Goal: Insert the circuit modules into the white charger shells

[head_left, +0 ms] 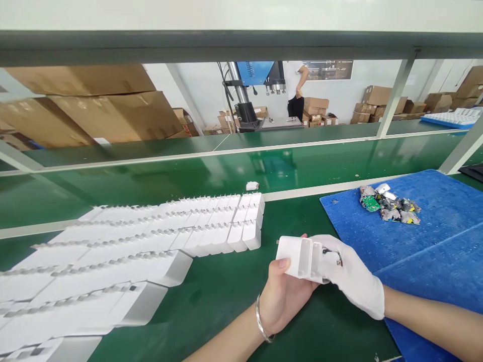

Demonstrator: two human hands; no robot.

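My bare left hand (283, 304), with a silver bangle at the wrist, grips a white plastic charger housing (292, 254) between thumb and fingers. The housing's open end faces right. In a white glove, my right hand (354, 274) is closed around a small circuit board assembly (332, 257) at that open end; fingers cover most of it, so how far it sits inside cannot be told. To the left, several rows of white charger housings (215, 239) stand on the green table, metal prongs along their edges. Several loose circuit board assemblies (390, 205) lie heaped at the right.
The heap rests on a blue mat (433, 251). A small white piece (252, 186) lies beyond the rows. A shelf beam (241, 45) crosses overhead. Behind are cardboard boxes (113, 115), a blue machine (254, 73), a person (296, 85) and a blue tray (449, 119) of white parts.
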